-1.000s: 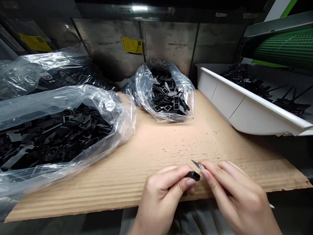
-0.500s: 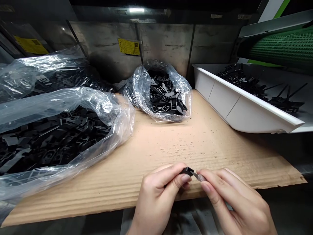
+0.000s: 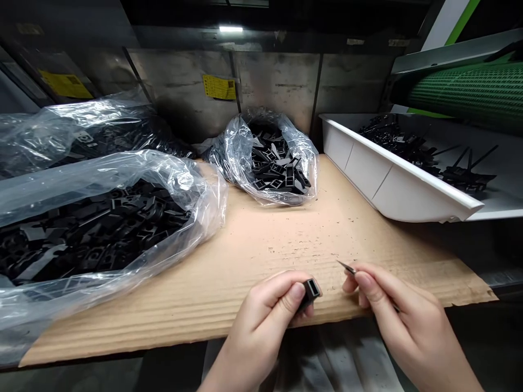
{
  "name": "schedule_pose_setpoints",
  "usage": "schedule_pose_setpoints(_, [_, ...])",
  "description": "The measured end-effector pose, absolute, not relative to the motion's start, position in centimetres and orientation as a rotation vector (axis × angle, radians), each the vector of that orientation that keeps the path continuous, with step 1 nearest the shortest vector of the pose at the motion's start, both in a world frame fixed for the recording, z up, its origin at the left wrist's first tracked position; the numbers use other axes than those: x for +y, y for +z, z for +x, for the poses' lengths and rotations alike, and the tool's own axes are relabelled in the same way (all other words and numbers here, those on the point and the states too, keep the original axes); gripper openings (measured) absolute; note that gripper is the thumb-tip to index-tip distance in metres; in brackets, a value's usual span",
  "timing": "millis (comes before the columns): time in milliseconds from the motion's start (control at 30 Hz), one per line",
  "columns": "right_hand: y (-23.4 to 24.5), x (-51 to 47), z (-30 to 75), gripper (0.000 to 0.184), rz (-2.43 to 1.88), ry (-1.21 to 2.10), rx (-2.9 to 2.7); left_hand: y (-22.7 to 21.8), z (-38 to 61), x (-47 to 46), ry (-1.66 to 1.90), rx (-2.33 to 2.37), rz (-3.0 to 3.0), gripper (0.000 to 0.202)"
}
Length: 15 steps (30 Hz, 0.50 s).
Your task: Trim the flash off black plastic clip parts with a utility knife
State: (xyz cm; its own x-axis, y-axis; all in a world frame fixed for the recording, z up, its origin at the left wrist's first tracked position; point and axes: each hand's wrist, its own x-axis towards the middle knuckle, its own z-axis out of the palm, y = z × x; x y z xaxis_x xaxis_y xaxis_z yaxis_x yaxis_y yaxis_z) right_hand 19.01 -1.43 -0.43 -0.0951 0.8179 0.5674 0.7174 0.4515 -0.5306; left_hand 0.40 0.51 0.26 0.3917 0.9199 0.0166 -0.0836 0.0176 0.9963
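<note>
From where I stand, the left hand is pinched shut on a small black piece, thumb on top and fingers beneath; it holds the piece just over the near edge of the cardboard that covers the counter, the piece's open rectangular end turned up and to the right. The right hand is clamped on a thin blade, thumb and forefinger close behind the tip, which points far and left. Blade and piece are near each other but apart, with bare cardboard between them.

I would say this one piece is mid-handling, with the blade off it; whether its edges are cut clean is too small to tell. Dark specks dot the cardboard beyond the hands; they look to me like shavings, which would mean a fair number of pieces have been worked.

A good deal seems left. The big bag at near left is heaped with similar black pieces; another bag lies behind it at far left; a smaller bag sits open at far middle. The white tray on the right holds black parts with long stalks. I cannot tell which of these heaps is finished and which is waiting.
</note>
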Motion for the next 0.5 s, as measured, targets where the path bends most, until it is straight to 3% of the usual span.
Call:
schedule_pose_setpoints(133, [0.8,-2.3,18.1,0.019,-1.251,0.434,-1.857,0.2,0.3,0.5,0.941,0.834,1.327,0.035])
schedule_pose_setpoints(500, [1.2,-1.3,16.4,0.024,-1.132,0.491,-1.993,-0.2,0.1,0.2,0.97,0.823,1.375,0.037])
